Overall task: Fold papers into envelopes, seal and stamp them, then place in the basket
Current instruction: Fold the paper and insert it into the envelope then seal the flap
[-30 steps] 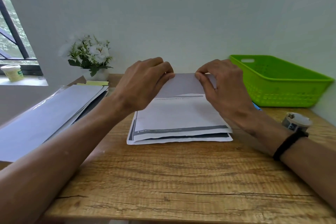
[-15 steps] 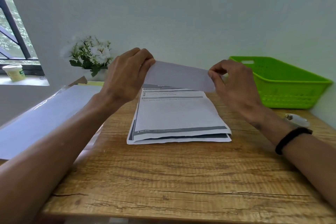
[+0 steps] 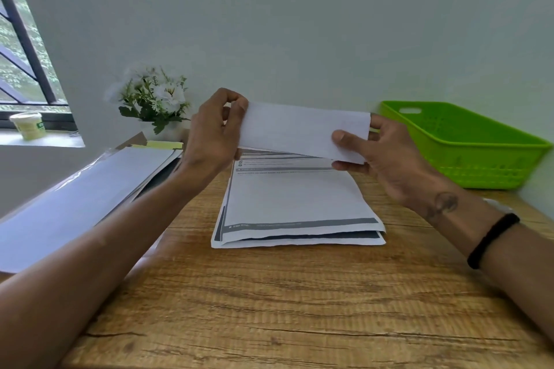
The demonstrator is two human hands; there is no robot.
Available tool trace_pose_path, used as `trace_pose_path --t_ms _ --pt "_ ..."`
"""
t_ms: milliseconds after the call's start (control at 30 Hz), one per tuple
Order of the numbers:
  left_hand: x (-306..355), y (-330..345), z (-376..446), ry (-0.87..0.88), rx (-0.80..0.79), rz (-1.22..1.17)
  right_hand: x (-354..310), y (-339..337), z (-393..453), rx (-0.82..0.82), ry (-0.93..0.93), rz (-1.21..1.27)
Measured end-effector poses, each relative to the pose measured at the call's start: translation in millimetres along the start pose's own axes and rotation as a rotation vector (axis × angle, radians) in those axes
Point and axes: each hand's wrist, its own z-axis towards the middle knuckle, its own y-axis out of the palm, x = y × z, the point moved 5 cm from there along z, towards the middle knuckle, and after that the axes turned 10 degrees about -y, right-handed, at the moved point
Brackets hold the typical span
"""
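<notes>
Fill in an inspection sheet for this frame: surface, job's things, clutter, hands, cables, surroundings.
Surface: wooden table, grain visible, bare near the front edge.
Job's things: printed paper, partly folded, lies at the centre; its far flap is lifted off the sheet. Green basket stands at the right rear; no envelope seen in the visible part. Stack of papers lies at the left.
Clutter: yellow pad behind the stack; white flowers against the wall.
Hands: left hand pinches the flap's left end; right hand pinches its right end.
Cables: nothing seen.
Surroundings: pale wall, window at left, tub on the sill.
</notes>
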Motion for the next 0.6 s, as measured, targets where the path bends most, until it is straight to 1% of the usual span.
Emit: trace_pose_path --t_ms 100,200,267,333,400,467,533,600 --pt "1.3 -2.8 0.3 0.022 0.027 0.059 3.7 -4.5 2.5 0.053 0.003 -0.031" --pt "-1.7 -5.9 0.9 -0.006 0.034 0.103 10.0 -12.7 4.6 0.129 0.02 -0.072" --pt "-2.3 -13.3 2.6 -0.031 0.076 0.154 14.9 -21.4 6.5 0.176 0.031 -0.121" --pt "-2.1 -26.8 6.1 -0.071 0.155 0.301 18.1 -29.2 8.2 0.207 0.046 -0.167" --pt "-6.7 -41.6 13.0 -0.15 0.191 0.484 21.0 -34.2 9.8 0.221 0.061 -0.213" --pt "-15.0 -55.4 19.6 -0.252 0.138 0.626 24.1 -34.9 10.3 0.215 0.08 -0.25" --pt "-25.1 -70.7 22.9 -0.366 0.038 0.777 28.9 -32.5 10.5 0.202 0.091 -0.312" --pt "-41.9 -83.4 22.8 -0.544 -0.076 0.917 33.3 -31.7 11.2 0.171 0.072 -0.47"
